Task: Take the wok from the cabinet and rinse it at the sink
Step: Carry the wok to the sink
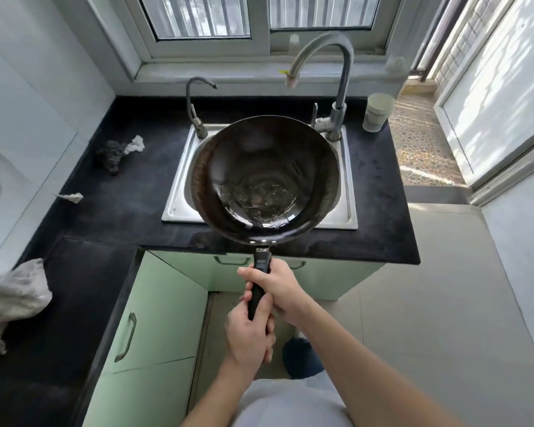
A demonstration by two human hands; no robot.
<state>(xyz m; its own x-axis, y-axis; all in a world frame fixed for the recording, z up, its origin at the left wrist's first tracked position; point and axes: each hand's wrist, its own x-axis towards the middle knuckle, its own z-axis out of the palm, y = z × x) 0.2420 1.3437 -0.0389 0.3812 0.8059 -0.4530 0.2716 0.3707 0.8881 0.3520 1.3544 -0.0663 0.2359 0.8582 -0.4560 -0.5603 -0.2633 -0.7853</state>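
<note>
Head view: the wok (262, 180) is held in the air above the stainless sink (179, 195), covering most of the basin. Its near rim overhangs the front edge of the black desk (105, 217). The pan is dark, brownish along its left wall, and a shallow pool of water with bubbles lies in its bottom. Its black handle (260, 274) points back toward the person.

Both grips are clenched round that handle. The right grip (279, 291) grasps it higher up, nearer the pan. The left grip (250, 340) grasps the handle's end, just behind and touching the right one.

A tall curved faucet (341, 72) rises at the back right corner of the sink, its spout above and behind the wok's far rim. A smaller thin tap (195, 100) stands at the back left corner. A pale cup (377, 112) stands on the desk just right of the tall faucet.

Left of the sink lie a dark scrubber (110, 155) and a crumpled white paper (134, 144) touching it. A smaller paper scrap (71, 197) lies nearer the wall. A grey cloth (13, 300) sits on the near left part of the desk. Pale green cabinet doors (154, 318) run below the desk, and a blue shoe (299, 355) shows on the floor.
</note>
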